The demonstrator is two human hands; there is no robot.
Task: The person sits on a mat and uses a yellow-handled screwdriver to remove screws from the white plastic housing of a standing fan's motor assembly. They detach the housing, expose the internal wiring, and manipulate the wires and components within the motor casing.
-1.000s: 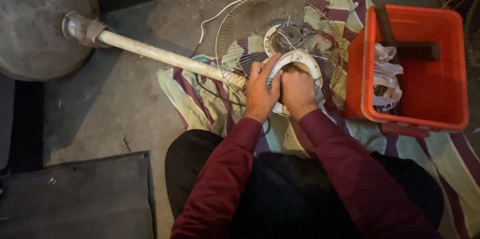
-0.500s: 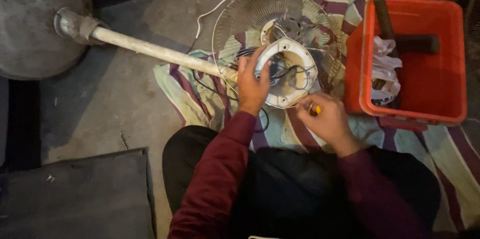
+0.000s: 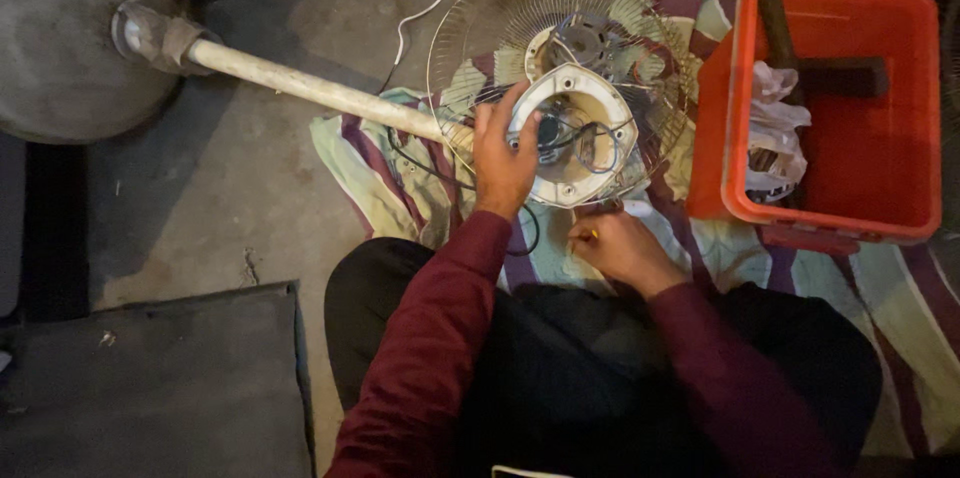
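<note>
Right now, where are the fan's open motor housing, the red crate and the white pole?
motor housing (image 3: 578,138), head view, white rim
red crate (image 3: 880,153), head view, bare floor inside
white pole (image 3: 310,90), head view, mid-shaft

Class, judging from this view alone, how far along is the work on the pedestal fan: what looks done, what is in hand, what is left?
Done: the fan lies flat on a striped cloth, and the white motor housing is open, wires showing. In hand: the left hand steadies the housing; the right hand closes on a small yellow-tipped tool. Left: the wire guard is still fitted and the housing remains open.
</note>
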